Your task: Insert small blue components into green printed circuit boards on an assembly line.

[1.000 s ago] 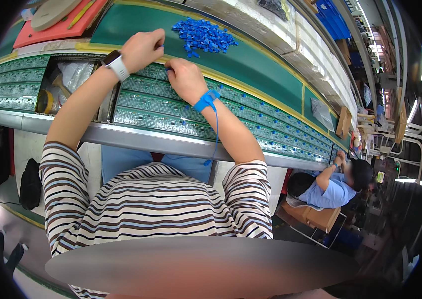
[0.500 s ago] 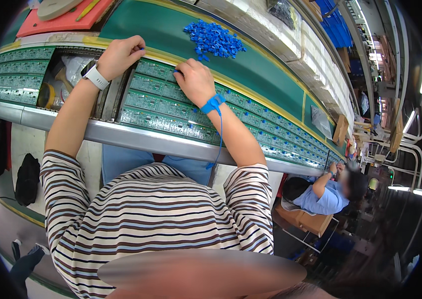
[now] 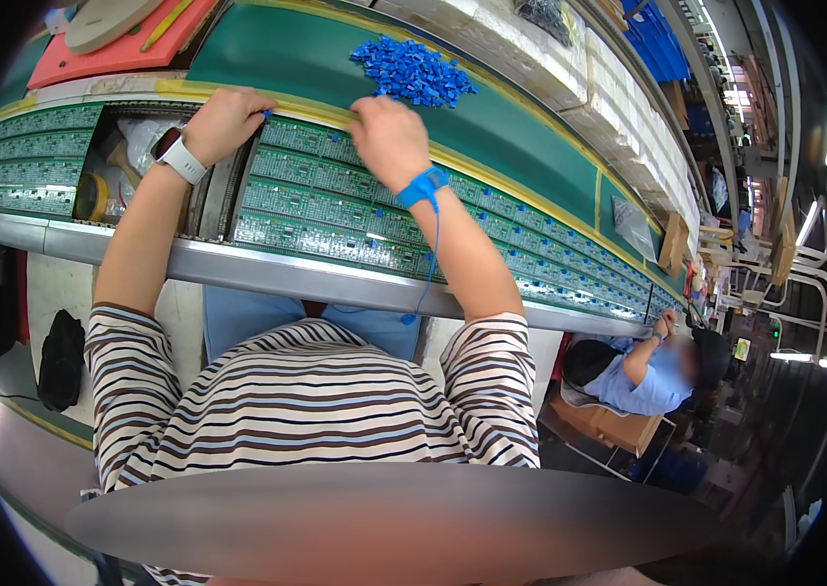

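Note:
My left hand (image 3: 220,127), with a watch on its wrist, is closed in a pinch at the top left corner of the green circuit boards (image 3: 301,207). A small blue component (image 3: 266,114) shows at its fingertips. My right hand (image 3: 390,139) hovers over the boards' far edge, just short of a pile of blue components (image 3: 415,72). Its thumb and forefinger are apart, and I see nothing between them. A blue wrist strap (image 3: 423,188) with a cord circles that wrist. One blue component (image 3: 333,138) sits on the far board row, left of my right hand.
Rows of boards run rightward along the metal rail (image 3: 267,266). To the left, a gap holds a plastic bag, a brush and a tape roll (image 3: 93,195). A red foam pad (image 3: 71,61) lies far left. A co-worker (image 3: 643,376) sits at the right, hands at the line.
My right hand has moved away from the board toward the pile, and a blue component stands where its fingertips were. My left hand has shifted slightly left, its blue piece now more visible.

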A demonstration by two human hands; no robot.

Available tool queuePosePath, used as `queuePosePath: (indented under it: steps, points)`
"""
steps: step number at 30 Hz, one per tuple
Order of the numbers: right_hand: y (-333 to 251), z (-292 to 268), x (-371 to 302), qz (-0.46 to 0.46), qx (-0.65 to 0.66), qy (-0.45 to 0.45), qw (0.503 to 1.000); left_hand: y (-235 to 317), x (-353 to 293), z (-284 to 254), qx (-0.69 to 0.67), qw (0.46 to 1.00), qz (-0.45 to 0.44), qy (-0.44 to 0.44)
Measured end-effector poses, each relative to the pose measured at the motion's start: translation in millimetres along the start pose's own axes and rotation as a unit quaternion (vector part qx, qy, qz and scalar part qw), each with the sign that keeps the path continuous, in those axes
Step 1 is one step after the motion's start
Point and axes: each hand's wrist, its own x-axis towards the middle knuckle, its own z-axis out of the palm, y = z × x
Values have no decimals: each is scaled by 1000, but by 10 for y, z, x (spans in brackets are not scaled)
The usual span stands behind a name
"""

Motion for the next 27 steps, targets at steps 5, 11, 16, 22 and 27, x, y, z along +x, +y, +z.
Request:
queuePosePath:
  steps: [5,11,16,22,27]
  points:
    - [409,47,-11,56,-110,53,991,168,29,-52,-17,996,-76,-34]
    - [350,134,-12,15,-40,45,998,115,-3,6,10,998,-39,-38]
    - [353,136,-38,29,-15,66,997,140,15,12,17,997,-46,-52]
    - [210,-70,-141,57,37,75,995,153,17,45,42,998,1,-42]
    - [4,-238,-388,73,138,4,988,377,188,20,70,997,15,-27]
